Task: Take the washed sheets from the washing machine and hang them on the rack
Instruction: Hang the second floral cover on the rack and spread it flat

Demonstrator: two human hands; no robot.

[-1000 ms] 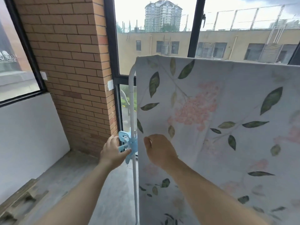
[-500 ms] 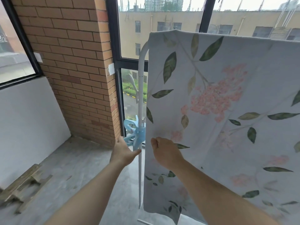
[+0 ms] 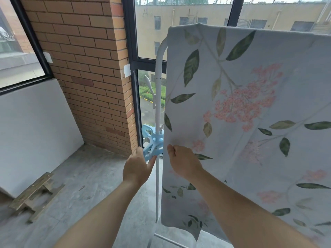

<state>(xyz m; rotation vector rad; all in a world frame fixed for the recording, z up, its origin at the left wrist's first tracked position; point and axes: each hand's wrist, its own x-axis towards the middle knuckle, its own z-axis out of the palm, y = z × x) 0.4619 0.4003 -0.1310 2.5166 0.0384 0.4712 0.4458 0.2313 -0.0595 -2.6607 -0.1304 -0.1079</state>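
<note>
A pale floral sheet [image 3: 250, 113] with green leaves and pink blossoms hangs over the top bar of a white drying rack [image 3: 158, 72]. Its left edge falls beside the rack's upright pole. A light blue plastic clip [image 3: 152, 142] sits on that pole at waist height. My left hand [image 3: 137, 167] grips the clip's handles from below. My right hand [image 3: 182, 161] pinches the sheet's left edge just right of the clip.
A brick pillar [image 3: 86, 68] and dark-framed windows [image 3: 132, 51] stand behind the rack. A low wooden stool [image 3: 34, 196] sits on the grey floor at the left, by a white wall [image 3: 32, 126]. The rack's foot bar [image 3: 172, 240] crosses the floor below.
The view tipped downward and then settled. Both hands stayed at the pole; my left hand closed further around the blue clip while the right kept hold of the sheet edge.
</note>
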